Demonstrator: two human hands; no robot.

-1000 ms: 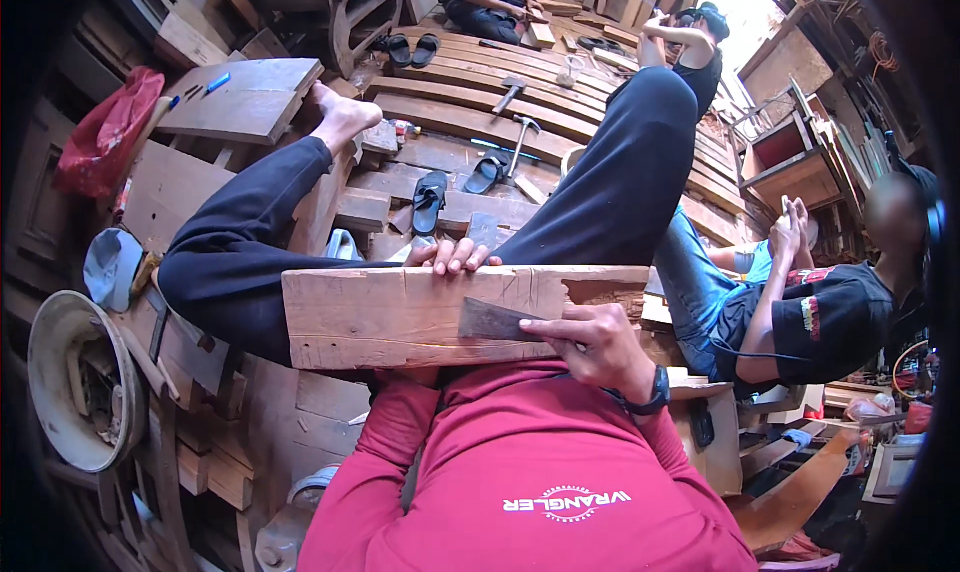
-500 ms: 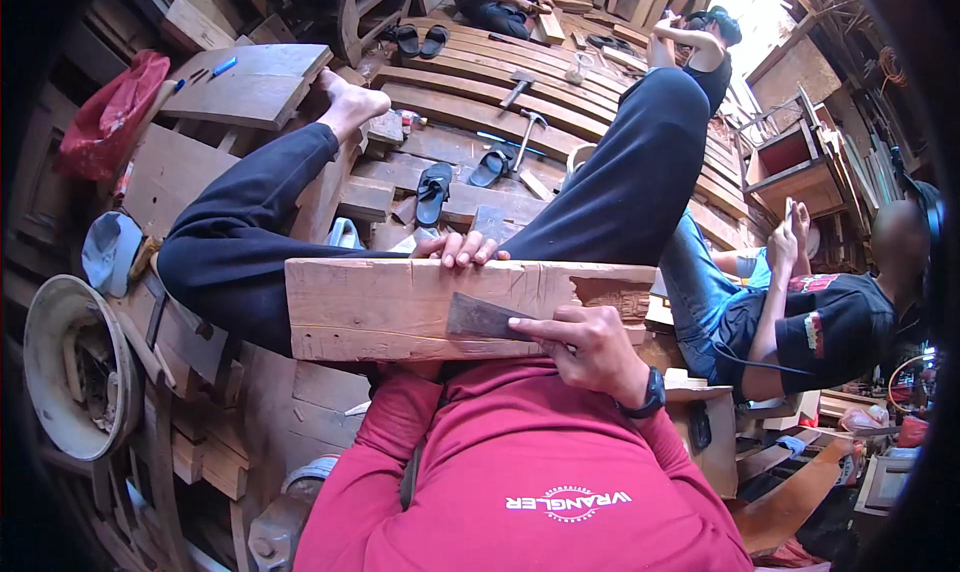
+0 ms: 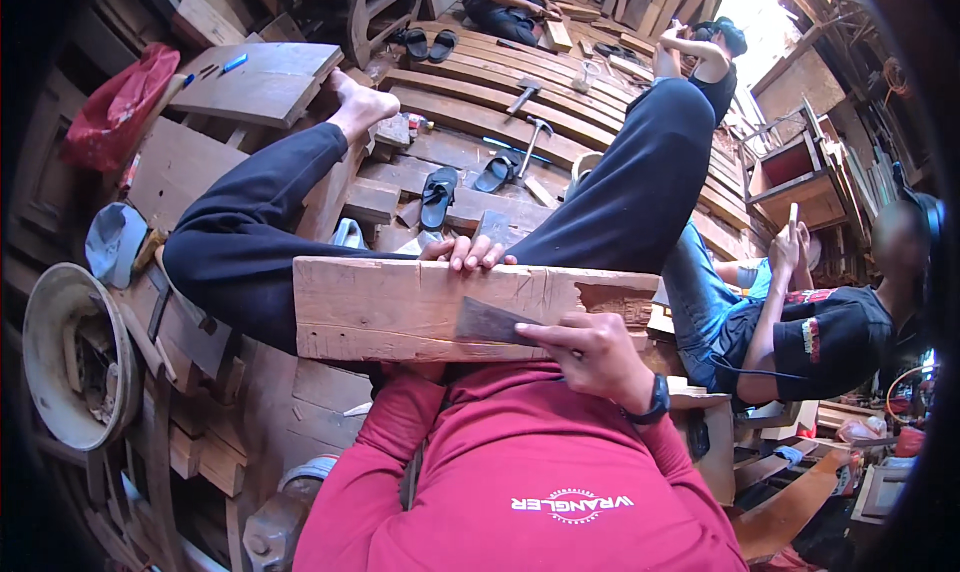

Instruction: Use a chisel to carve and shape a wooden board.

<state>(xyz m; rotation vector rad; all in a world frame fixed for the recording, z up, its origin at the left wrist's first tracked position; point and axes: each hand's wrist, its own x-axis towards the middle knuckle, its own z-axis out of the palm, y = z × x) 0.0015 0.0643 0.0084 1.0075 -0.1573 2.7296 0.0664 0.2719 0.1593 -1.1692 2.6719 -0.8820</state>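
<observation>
Across my lap lies a thick wooden block point(image 3: 400, 302), its broad face up, with a rough broken hollow near its right end. My left hand point(image 3: 466, 252) reaches under it, the fingers hooked over the far edge; the palm and thumb are hidden by the wood. In my right hand point(image 3: 600, 357) is a flat dark metal scraper point(image 3: 492, 323), wider at the far end and narrowing toward my fingers. My index finger lies stretched along its blade, which rests over the block's face. Whatever handle it has is hidden in my grip.
At left stand a pale basin point(image 3: 125, 412) holding scraps and a light cap point(image 3: 115, 244). Ahead are planks with a hammer point(image 3: 532, 147), a mallet point(image 3: 524, 94) and sandals point(image 3: 438, 197). A person point(image 3: 800, 332) sits close at right; two others sit farther off.
The view has shifted slightly, moving the scene a little in the picture. The scraper and my right hand stay near the same place on the block. My left hand keeps its hold.
</observation>
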